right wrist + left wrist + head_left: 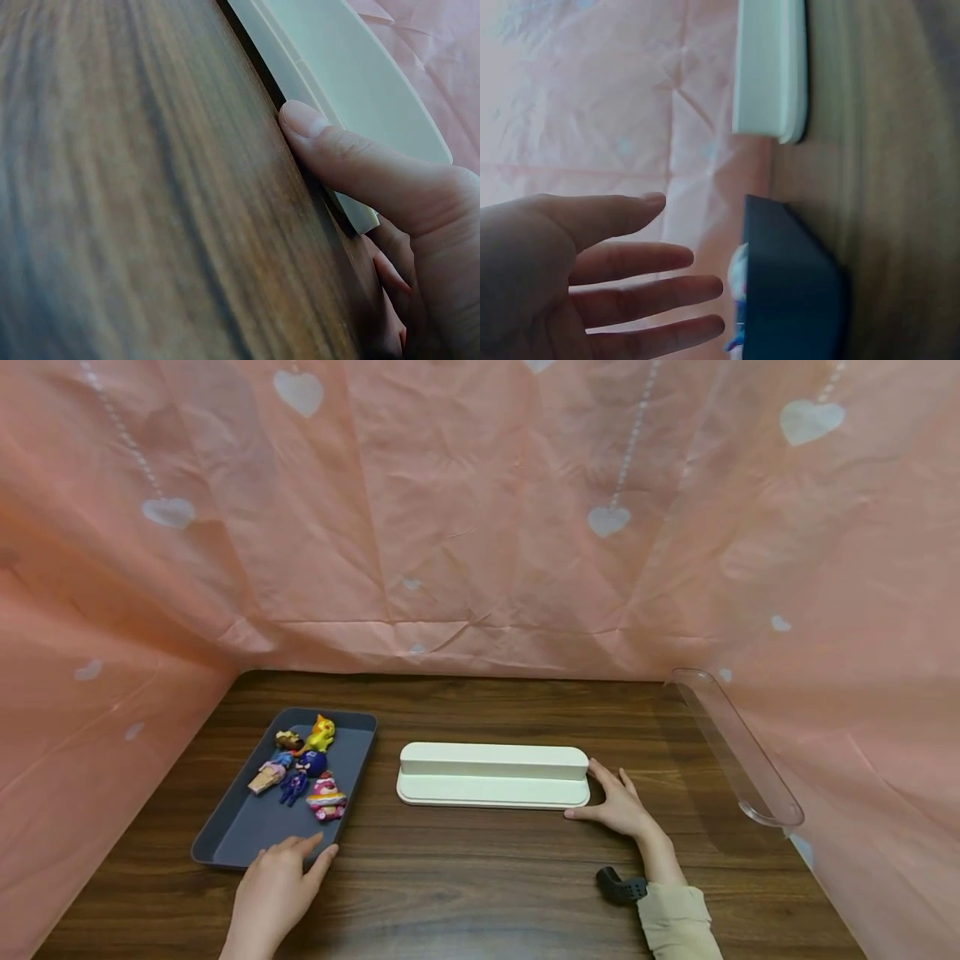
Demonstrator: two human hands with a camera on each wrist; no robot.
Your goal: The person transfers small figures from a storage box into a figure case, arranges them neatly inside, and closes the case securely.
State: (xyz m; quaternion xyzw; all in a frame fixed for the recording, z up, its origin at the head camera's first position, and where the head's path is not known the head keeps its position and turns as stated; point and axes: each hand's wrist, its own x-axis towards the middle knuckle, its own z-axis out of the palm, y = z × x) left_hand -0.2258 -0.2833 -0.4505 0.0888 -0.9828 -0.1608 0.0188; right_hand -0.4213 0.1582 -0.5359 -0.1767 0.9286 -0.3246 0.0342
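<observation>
A long white display base (493, 790) with a raised back step lies mid-table. My right hand (621, 807) grips its right end, the thumb (306, 120) along the front edge and the other fingers round the far side, partly hidden in the right wrist view. Over the front right edge of a dark grey tray (251, 839) hovers my left hand (277, 885), its fingers loosely extended and holding nothing. Several small toy figures lie in the tray, among them a yellow cat (321, 735), an ice-cream cone figure (268, 774), a dark blue-purple figure (303, 777) and a pink cake-like figure (327, 799).
A clear plastic cover (738, 743) lies along the right side of the wooden table (465, 877). Pink curtain (480, 527) with white hearts encloses the back and both sides. A black wrist device (621, 887) sits at my right wrist.
</observation>
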